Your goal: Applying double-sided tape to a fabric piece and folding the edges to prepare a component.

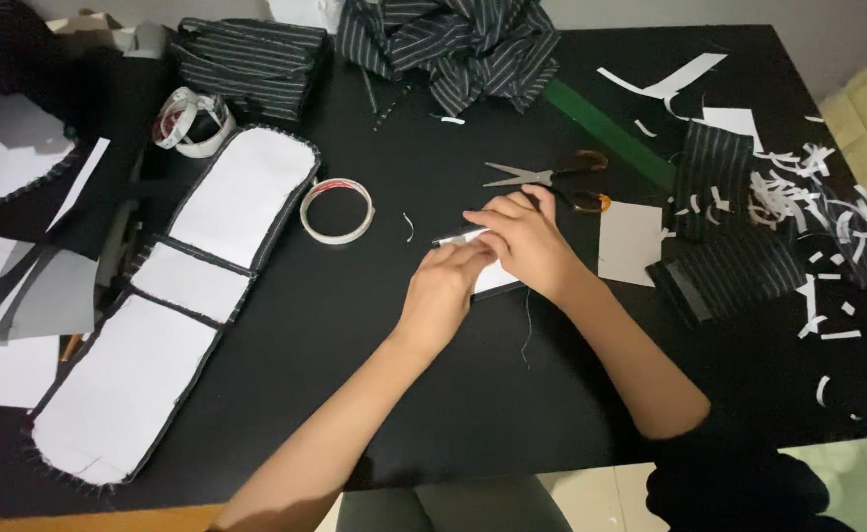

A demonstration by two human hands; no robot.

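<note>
hands meet over a small white card piece (495, 279) with a dark fabric edge, lying flat on the black surface (473, 394) just right of centre. most of the piece is hidden under the hands; only a pale strip shows below the right palm and a thin dark-and-white end shows at upper left, so its long axis appears to run from lower right to upper left, slightly tilted. the left hand (441, 293) lies on the lower left part, fingers (463, 254) curled narrow and pressing down on the piece. the right hand (524, 239) covers the upper right part, fingers (487, 212) bent close together, pinching the piece's upper edge.

scissors (546, 177) lie just beyond the right hand, blades pointing left, handles to the right. a tape roll (336, 210), round and white with a reddish inner rim, lies flat left of the hands. a second, looser roll of white tape (193, 121) sits further left, near the far edge. a plain white rectangular card (629, 242) lies just right of the right wrist. a long green ruler (610, 135) runs diagonally behind the scissors. white paper scraps (807, 197) are scattered at far right over striped fabric (738, 256)
</note>
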